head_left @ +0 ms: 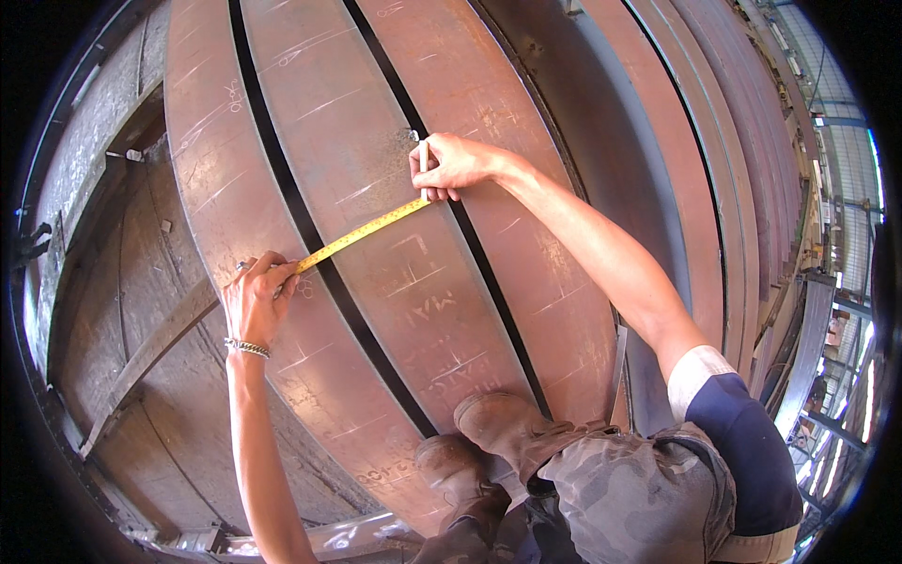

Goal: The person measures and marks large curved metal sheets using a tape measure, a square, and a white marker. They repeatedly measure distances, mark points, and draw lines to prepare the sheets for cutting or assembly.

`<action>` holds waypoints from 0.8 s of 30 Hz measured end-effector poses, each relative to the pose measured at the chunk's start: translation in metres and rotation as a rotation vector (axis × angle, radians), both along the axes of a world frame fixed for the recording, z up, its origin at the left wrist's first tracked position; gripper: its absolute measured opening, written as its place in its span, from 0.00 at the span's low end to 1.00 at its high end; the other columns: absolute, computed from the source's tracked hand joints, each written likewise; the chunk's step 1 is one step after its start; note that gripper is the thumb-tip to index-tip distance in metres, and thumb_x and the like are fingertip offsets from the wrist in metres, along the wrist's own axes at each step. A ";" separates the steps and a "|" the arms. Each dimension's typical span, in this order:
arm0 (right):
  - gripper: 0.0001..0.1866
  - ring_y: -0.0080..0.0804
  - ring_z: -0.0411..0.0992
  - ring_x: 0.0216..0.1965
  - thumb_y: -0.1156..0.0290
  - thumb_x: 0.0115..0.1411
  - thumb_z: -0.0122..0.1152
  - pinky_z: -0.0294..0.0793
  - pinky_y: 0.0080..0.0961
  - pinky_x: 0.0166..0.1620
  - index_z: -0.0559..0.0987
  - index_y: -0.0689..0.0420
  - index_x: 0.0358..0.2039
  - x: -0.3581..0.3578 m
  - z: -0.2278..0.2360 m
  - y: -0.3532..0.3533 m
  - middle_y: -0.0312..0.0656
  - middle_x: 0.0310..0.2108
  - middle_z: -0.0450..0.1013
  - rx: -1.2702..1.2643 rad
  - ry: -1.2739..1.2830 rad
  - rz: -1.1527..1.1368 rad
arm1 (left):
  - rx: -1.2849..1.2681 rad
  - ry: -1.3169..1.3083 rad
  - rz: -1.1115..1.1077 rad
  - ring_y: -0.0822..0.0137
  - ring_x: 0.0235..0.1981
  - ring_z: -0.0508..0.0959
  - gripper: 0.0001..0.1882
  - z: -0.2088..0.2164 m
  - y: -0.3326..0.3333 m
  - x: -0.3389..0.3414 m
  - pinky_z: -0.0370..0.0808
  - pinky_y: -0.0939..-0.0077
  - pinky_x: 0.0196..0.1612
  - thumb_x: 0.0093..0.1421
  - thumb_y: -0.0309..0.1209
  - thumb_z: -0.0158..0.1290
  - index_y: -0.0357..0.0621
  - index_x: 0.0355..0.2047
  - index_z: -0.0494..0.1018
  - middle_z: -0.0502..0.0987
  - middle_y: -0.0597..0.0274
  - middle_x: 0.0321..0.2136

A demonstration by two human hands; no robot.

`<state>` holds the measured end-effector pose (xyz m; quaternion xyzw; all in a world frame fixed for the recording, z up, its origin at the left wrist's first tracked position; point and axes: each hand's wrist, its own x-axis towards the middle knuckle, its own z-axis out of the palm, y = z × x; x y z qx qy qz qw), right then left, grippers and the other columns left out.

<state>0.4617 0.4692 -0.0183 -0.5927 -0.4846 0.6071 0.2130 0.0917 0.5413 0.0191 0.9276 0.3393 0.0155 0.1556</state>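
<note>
A yellow tape measure (pixel 362 231) is stretched across the middle steel plate (pixel 385 291) and the dark gap on its left. My left hand (pixel 256 289) is closed on the tape's left end, above the left steel plate (pixel 221 179); the tape's case, if there, is hidden. At the tape's other end my right hand (pixel 449 167) grips a white chalk stick (pixel 424 167) held upright. Its lower tip is at the tape's end, near the middle plate's right edge. White chalk strokes and writing mark the plates.
My boots (pixel 498 423) stand on the plates at the lower middle. A third steel plate (pixel 498 122) lies on the right. Stacked long steel beams (pixel 723 141) rise farther right. To the left, a lower dark metal surface (pixel 132 254) is crossed by a narrow bar (pixel 155 362).
</note>
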 end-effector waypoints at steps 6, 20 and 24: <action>0.08 0.23 0.74 0.20 0.72 0.60 0.60 0.75 0.22 0.23 0.76 0.64 0.28 -0.001 0.004 -0.001 0.42 0.22 0.78 -0.003 -0.009 -0.001 | -0.015 -0.009 0.019 0.61 0.34 0.81 0.07 -0.001 -0.001 0.001 0.79 0.64 0.39 0.55 0.30 0.64 0.49 0.35 0.86 0.82 0.70 0.35; 0.08 0.16 0.75 0.25 0.68 0.67 0.60 0.76 0.16 0.25 0.78 0.59 0.33 -0.024 0.036 0.009 0.33 0.26 0.78 0.432 -0.074 -0.268 | -0.021 -0.009 -0.004 0.61 0.35 0.81 0.07 0.000 0.000 -0.001 0.79 0.63 0.40 0.56 0.31 0.63 0.51 0.36 0.85 0.82 0.71 0.37; 0.08 0.18 0.76 0.26 0.69 0.67 0.59 0.78 0.18 0.25 0.78 0.61 0.34 -0.049 0.027 0.013 0.36 0.26 0.78 0.317 -0.001 -0.220 | 0.010 0.016 -0.007 0.62 0.37 0.80 0.07 -0.002 0.000 -0.003 0.78 0.62 0.41 0.56 0.33 0.63 0.51 0.36 0.85 0.81 0.71 0.37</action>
